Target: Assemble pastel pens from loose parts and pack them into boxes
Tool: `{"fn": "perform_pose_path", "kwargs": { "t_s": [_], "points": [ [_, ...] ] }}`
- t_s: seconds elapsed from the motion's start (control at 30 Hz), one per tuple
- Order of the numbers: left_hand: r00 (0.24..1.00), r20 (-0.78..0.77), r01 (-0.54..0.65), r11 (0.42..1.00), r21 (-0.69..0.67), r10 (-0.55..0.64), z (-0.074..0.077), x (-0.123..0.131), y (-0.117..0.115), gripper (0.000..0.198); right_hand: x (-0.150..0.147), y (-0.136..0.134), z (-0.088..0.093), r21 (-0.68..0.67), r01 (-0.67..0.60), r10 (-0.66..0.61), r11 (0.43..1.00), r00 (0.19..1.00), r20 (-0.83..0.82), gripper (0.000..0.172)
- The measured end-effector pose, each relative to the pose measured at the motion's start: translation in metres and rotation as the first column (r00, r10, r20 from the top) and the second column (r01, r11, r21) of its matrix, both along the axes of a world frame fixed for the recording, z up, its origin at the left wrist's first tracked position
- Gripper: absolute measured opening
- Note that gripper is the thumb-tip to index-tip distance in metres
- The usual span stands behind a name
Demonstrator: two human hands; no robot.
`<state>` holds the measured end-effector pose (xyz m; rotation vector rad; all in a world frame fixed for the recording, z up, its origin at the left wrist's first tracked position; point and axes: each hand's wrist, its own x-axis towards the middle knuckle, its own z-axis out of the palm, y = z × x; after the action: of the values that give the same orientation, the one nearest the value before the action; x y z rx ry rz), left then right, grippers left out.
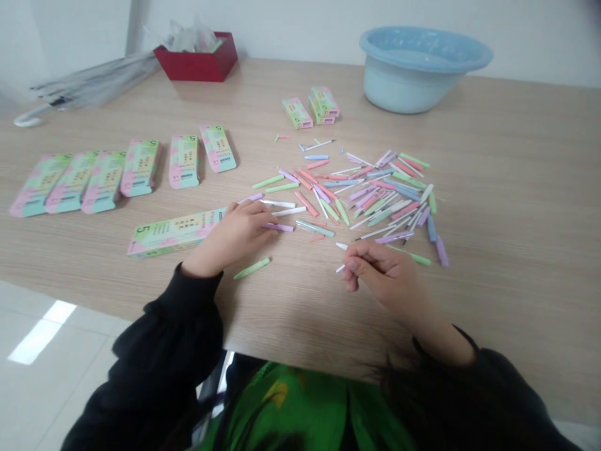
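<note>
My right hand is just above the tabletop, thumb and fingers pinched on a thin pale pen part, most of it hidden in the grip. A white pointed piece shows beside those fingers. My left hand lies low, fingers bent down over several pen parts; what its fingertips grip is hidden. A purple pen barrel and a white pen barrel stick out by them. Under its wrist side lies a long pastel pen box. A green pen piece lies nearer me.
A spread of coloured barrels and white refills covers the middle. Several pastel boxes line the left; three more boxes lie farther back. A blue basin, red tray and clear umbrella stand along the wall.
</note>
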<state>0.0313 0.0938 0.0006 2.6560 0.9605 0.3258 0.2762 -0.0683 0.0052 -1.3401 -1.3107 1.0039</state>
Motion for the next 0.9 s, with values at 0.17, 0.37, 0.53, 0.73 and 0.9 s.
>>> {"fn": "perform_pose_path", "kwargs": {
  "t_s": [0.17,0.37,0.53,0.73,0.9],
  "points": [
    [0.999,-0.034,0.040,0.990,0.132,-0.036,-0.021,0.008,-0.002,0.020,-0.003,-0.001,-0.004,0.014,0.017,-0.017,1.000,1.000,0.007,0.014],
    [0.996,0.062,0.051,0.991,0.120,-0.059,-0.016,0.018,-0.015,0.017,-0.004,0.002,0.004,0.213,0.186,-0.183,0.959,0.982,-0.036,0.011],
    [0.932,0.297,0.189,0.978,0.085,-0.206,0.012,0.033,-0.053,0.022,-0.011,-0.004,0.023,0.394,0.309,-0.312,0.866,0.948,-0.059,0.008],
    [0.884,0.416,0.231,0.973,0.011,-0.214,0.028,0.044,-0.083,0.018,-0.012,-0.016,0.032,0.428,0.229,-0.290,0.874,0.953,0.083,0.009],
    [0.851,0.504,0.257,0.954,-0.157,-0.147,0.026,0.047,-0.091,0.014,-0.009,-0.016,0.036,0.407,0.191,-0.255,0.893,0.960,0.111,0.006]
  ]
}}
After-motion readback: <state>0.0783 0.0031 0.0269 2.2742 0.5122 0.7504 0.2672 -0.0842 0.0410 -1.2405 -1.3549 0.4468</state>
